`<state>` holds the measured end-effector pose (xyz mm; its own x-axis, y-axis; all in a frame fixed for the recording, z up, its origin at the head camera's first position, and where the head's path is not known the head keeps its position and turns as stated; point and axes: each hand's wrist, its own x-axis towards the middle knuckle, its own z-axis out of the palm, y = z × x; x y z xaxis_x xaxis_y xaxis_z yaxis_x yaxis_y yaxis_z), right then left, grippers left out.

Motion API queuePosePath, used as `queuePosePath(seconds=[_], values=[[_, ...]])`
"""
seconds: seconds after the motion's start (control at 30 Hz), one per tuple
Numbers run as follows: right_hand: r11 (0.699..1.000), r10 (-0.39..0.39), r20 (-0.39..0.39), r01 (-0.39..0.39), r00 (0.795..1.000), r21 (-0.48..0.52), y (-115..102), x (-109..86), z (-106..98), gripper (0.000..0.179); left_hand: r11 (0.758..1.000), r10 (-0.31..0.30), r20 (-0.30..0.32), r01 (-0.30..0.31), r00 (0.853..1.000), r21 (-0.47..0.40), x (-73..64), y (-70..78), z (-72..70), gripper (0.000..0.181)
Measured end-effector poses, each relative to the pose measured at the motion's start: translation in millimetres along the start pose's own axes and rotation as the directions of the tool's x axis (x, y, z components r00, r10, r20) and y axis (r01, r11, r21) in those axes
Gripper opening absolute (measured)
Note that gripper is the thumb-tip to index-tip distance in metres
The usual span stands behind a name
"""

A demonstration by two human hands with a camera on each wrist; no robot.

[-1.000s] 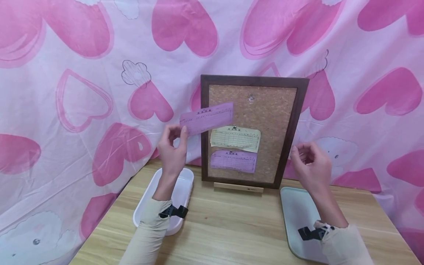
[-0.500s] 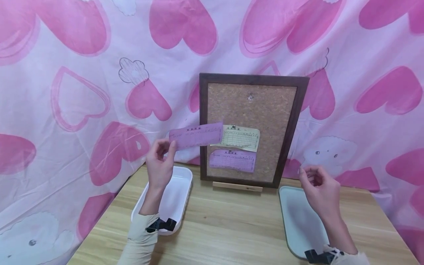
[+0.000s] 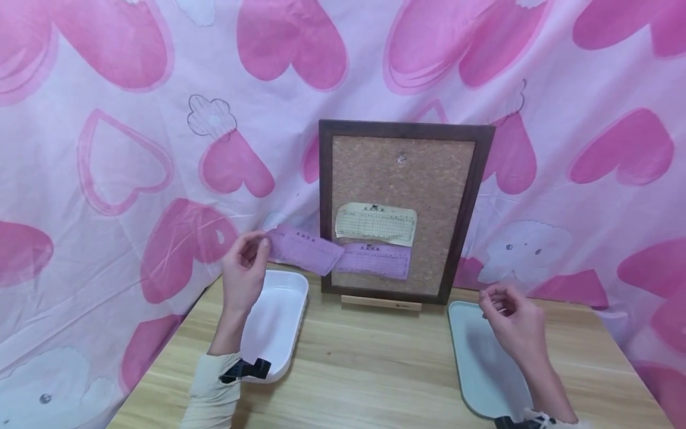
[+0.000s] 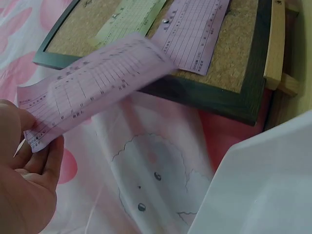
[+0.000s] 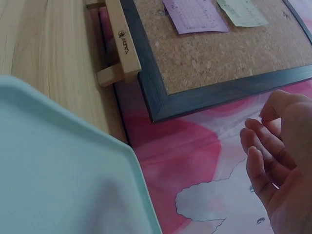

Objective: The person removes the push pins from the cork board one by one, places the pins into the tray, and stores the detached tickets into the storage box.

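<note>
My left hand (image 3: 243,277) pinches a purple printed paper form (image 3: 305,249) by its left end, between thumb and fingers. The form hangs in front of the lower left edge of a framed corkboard (image 3: 399,179). Pinned to the cork are a pale yellow form (image 3: 375,223) and, below it, another purple form (image 3: 375,262), partly covered in the head view. My right hand (image 3: 517,325) is over the green tray's far end, thumb and forefinger tips together on a tiny pin, mostly hidden by the fingertips (image 5: 265,117).
A white tray (image 3: 293,325) stands at left, below my left hand. The pale green tray (image 3: 455,342) lies at right. The board rests on a wooden stand (image 3: 380,302), with a cluster of clear pins (image 3: 402,159) near its top. A heart-patterned cloth (image 3: 128,161) hangs behind.
My left hand has moved down and left with the purple form, which now tilts downward, uncovering the yellow form. My right hand has lowered away from the board's right side towards the green tray.
</note>
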<state>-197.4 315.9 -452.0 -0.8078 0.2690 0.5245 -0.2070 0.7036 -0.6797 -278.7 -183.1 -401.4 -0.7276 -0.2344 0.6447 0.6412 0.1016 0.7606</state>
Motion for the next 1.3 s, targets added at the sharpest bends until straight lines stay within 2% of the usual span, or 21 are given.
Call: queuePosePath(seconds=[0.27, 0.4, 0.5, 0.57, 0.67, 0.73, 0.83, 0.97, 1.1, 1.3], values=[[0.997, -0.003, 0.108, 0.011, 0.994, -0.075, 11, 2.6, -2, 0.009, 0.998, -0.014, 0.085, 0.008, 0.996, 0.070, 2.1, -7.3, -11.7, 0.019], [0.996, 0.001, 0.175, 0.015, 0.984, -0.089, 17, 4.6, -3, 0.009, 0.987, -0.016, 0.158, -0.010, 0.987, 0.163, 2.9, -11.3, -17.9, 0.019], [0.995, 0.013, 0.229, 0.009, 0.973, -0.097, 21, 5.7, -4, 0.010, 0.966, -0.042, 0.231, -0.020, 0.972, 0.258, 2.7, -12.7, -22.4, 0.019], [0.995, 0.024, 0.264, 0.004, 0.964, -0.104, 23, 6.6, -5, 0.011, 0.950, -0.079, 0.280, -0.013, 0.957, 0.313, 2.5, -13.1, -24.9, 0.019], [0.993, 0.040, 0.313, -0.003, 0.949, -0.120, 28, 7.6, -5, 0.010, 0.917, -0.172, 0.345, 0.022, 0.923, 0.398, 1.5, -13.6, -27.6, 0.019], [0.991, 0.054, 0.350, -0.009, 0.935, -0.131, 31, 7.8, -6, 0.009, 0.886, -0.233, 0.375, 0.037, 0.897, 0.461, 0.5, -13.8, -28.9, 0.021], [0.990, 0.077, 0.406, -0.023, 0.911, -0.136, 36, 7.4, -6, 0.009, 0.827, -0.313, 0.411, 0.034, 0.856, 0.561, -1.6, -15.2, -30.5, 0.021], [0.987, 0.125, 0.467, -0.062, 0.875, -0.148, 41, 6.5, -7, 0.012, 0.774, -0.372, 0.456, -0.001, 0.808, 0.633, -3.6, -19.7, -31.7, 0.019], [0.979, 0.165, 0.510, -0.079, 0.844, -0.185, 47, 6.2, -7, 0.014, 0.746, -0.411, 0.472, -0.010, 0.780, 0.666, -5.0, -24.0, -32.8, 0.018], [0.972, 0.203, 0.546, -0.098, 0.813, -0.216, 60, 5.1, -5, 0.016, 0.691, -0.477, 0.478, -0.022, 0.737, 0.723, -6.0, -27.3, -33.1, 0.022]])
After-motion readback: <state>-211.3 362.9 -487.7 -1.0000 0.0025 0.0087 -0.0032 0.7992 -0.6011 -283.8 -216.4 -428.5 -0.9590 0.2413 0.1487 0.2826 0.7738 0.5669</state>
